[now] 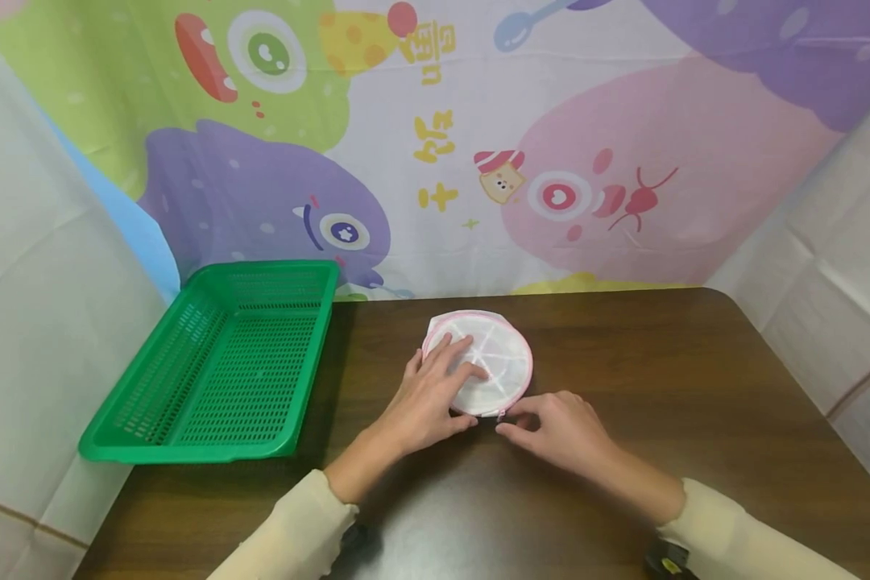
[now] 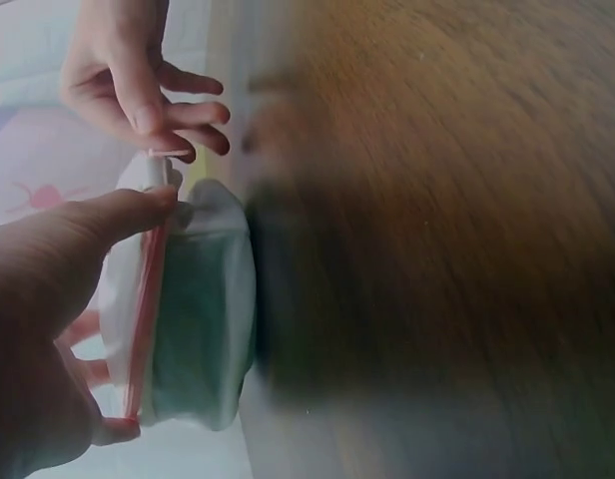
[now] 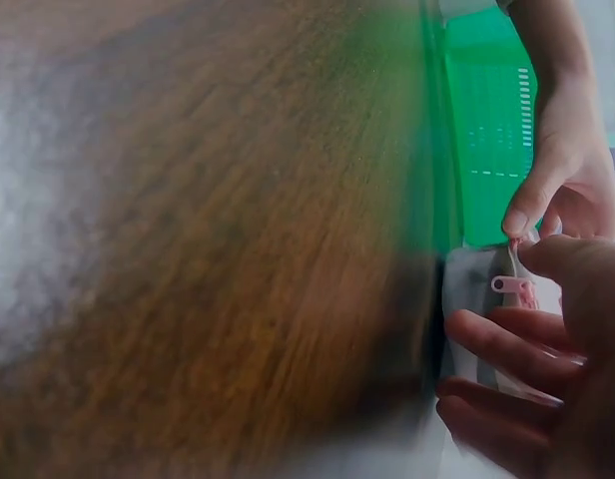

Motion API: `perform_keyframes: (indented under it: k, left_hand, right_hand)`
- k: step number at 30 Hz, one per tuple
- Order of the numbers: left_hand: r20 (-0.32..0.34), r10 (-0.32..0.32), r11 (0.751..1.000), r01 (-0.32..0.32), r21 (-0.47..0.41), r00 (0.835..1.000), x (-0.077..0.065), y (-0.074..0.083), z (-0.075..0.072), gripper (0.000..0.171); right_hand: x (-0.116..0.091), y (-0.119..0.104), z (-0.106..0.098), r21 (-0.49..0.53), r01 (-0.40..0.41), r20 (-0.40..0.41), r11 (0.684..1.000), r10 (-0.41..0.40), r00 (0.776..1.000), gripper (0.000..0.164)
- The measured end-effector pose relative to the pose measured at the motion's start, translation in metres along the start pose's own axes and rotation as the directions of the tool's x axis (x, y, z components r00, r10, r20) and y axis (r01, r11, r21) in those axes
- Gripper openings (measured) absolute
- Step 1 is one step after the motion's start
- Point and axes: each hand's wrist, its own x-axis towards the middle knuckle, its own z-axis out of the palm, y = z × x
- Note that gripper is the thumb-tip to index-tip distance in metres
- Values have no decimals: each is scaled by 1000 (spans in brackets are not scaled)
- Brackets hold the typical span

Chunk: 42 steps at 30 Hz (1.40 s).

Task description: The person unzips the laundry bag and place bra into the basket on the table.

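Note:
A round white laundry bag (image 1: 503,354) with a pink zipper rim sits on the dark wooden table (image 1: 623,499). My left hand (image 1: 424,395) holds it, with fingers spread over the top and the thumb at the near edge. In the left wrist view, the bag's soft side (image 2: 203,319) shows below the pink rim. My right hand (image 1: 561,427) is at the near right edge, thumb and fingers apart around the zipper. Between them, in the right wrist view, hangs the pink zipper pull (image 3: 509,285), which they do not visibly pinch.
A green plastic basket (image 1: 308,395) with slotted walls stands on the left of the table. Behind the table hangs a cloth printed with cartoon figures (image 1: 435,242). Pale panels (image 1: 834,242) close in both sides.

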Motion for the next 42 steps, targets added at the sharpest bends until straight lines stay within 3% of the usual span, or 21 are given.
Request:
perform_keyframes:
  k: [9,26,42]
  left_hand:
    - [5,-35,999,35,8,999,1,4,2,60]
    - [-16,-31,999,31,18,999,-1,3,3,57]
    - [18,-49,999,49,-5,999,-1,2,0,50]
  right_hand:
    - [5,-3,3,-23,-3,-5,1000,3,1000,12]
    - [10,-8,8,-83,-9,-38,997,6,999,12]
    - [11,-8,8,-116,18,-49,993,-24,999,7]
